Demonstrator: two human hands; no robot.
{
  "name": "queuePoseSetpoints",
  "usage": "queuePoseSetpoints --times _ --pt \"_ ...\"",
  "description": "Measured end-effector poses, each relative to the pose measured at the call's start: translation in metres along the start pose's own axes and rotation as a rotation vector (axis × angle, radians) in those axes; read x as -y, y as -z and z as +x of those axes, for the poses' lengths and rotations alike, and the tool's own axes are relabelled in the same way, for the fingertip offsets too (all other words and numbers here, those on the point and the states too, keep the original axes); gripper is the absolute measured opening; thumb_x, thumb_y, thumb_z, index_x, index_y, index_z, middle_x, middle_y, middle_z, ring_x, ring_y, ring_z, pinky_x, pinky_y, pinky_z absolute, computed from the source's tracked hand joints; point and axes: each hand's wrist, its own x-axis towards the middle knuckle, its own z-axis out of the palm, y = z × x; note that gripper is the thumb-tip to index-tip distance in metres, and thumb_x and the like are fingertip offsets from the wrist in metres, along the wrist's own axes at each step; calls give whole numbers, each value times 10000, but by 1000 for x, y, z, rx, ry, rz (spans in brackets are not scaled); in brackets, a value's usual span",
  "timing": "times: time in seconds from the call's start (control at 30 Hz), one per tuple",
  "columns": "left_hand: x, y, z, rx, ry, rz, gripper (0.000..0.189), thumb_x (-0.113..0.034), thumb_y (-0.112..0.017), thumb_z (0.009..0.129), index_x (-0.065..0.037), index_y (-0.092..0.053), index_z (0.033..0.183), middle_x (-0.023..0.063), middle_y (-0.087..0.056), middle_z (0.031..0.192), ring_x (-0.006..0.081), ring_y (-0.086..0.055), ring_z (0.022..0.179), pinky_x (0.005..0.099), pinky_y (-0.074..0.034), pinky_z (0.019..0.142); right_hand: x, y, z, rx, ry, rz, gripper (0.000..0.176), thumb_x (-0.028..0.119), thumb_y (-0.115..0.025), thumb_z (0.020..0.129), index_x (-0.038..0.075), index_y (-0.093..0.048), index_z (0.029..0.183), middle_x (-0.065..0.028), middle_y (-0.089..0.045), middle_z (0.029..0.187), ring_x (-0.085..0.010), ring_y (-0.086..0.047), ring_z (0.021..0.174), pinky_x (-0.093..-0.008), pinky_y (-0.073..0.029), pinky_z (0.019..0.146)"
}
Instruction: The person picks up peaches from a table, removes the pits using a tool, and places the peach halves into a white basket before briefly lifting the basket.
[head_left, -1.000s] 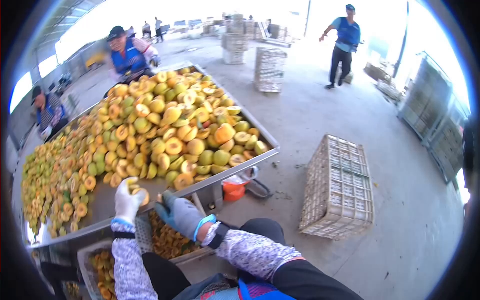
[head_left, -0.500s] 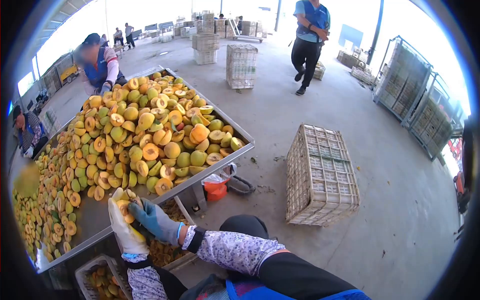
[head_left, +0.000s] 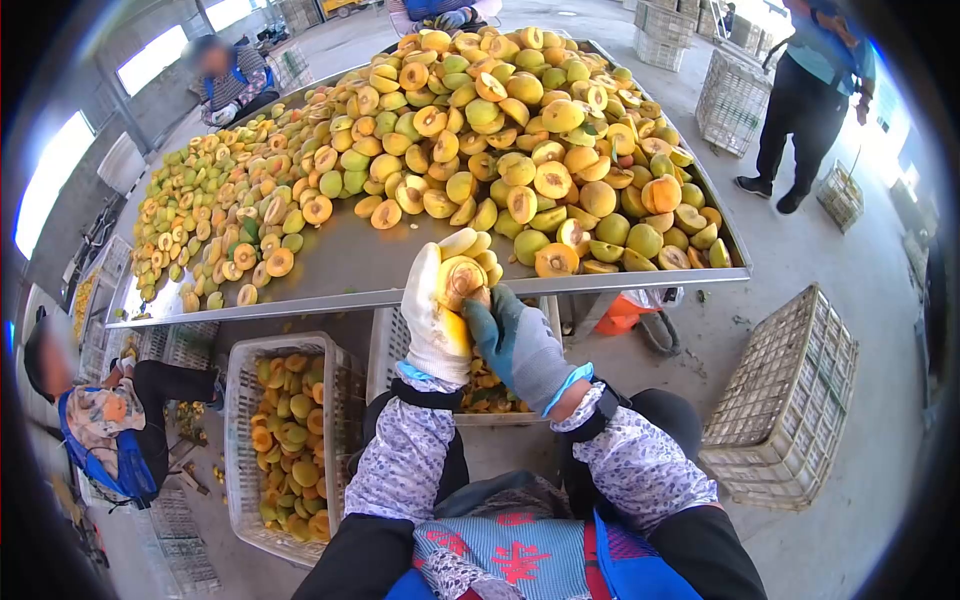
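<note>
My left hand (head_left: 436,318), in a white glove stained yellow, holds a halved orange-yellow fruit (head_left: 461,281) with its cut face showing. Against the lower right of that fruit rest the closed fingers of my right hand (head_left: 517,342), in a grey and teal glove; whatever they grip is hidden. Both hands are just in front of the near edge of a metal table (head_left: 380,297), on which many halved green and orange fruits (head_left: 560,115) are heaped. Below my hands, a crate (head_left: 388,345) holding fruit pieces is partly covered by my arms.
A white crate of halved fruit (head_left: 235,440) stands at the lower left. To the right are a stacked crate (head_left: 790,400) and an orange bag (head_left: 620,312) under the table. One person (head_left: 110,420) sits at left, others are behind the table, and another (head_left: 805,100) stands at upper right.
The view has swung left and down, so the table and my hands appear farther right. The fruit's cut face now shows more fully in my left hand.
</note>
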Motion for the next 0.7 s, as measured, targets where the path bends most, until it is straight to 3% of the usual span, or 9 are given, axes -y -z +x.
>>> queuePoseSetpoints --times 0.23,0.43,0.47,0.57,0.63,0.7 --pt "-1 4 -1 -76 29 -22 451 -430 -492 1050 -11 -647 1115 144 -689 1076 252 -664 937 403 -559 854 -5 -7 -6 103 -18 -46 310 291 -563 1036 -1 -632 1113 -246 -695 878 -378 -695 806 -421 -529 713" --pt "-6 5 0 -73 -52 156 468 -440 -551 1026 -3 -690 934 142 -712 864 231 -676 724 354 -574 675 -12 -16 -10 195 -93 266 328 285 -537 1051 -23 -634 1108 -168 -722 921 -162 -638 849 -368 -527 788" --pt "-6 4 -1 -86 -64 173 477 -436 -567 1020 4 -704 894 145 -721 822 226 -679 668 343 -576 630 -14 -17 -11 196 -89 261 339 297 -530 1055 -23 -635 1093 -143 -715 901 -148 -622 835 -356 -523 768" --pt "-5 11 1 -24 -72 317 473 -453 -511 1038 -16 -664 938 135 -695 858 235 -669 726 355 -571 665 -19 -21 -12 221 -145 308 390 351 -526 1057 -19 -647 1058 -82 -693 837 -118 -581 782 -330 -510 712" --pt "-3 6 -2 -46 -66 266 472 -446 -509 1040 -16 -663 920 141 -695 857 234 -666 719 360 -566 657 -17 -24 -12 263 -273 426 443 412 -546 1042 -14 -666 1047 -63 -672 791 -118 -563 734 -322 -499 682" --pt "-5 3 -4 -29 -63 236 467 -438 -508 1042 -19 -661 902 148 -692 850 236 -662 710 364 -559 646 -16 -22 -13 273 -262 432 421 414 -512 1058 18 -641 993 0 -602 751 -71 -521 700 -270 -445 622"
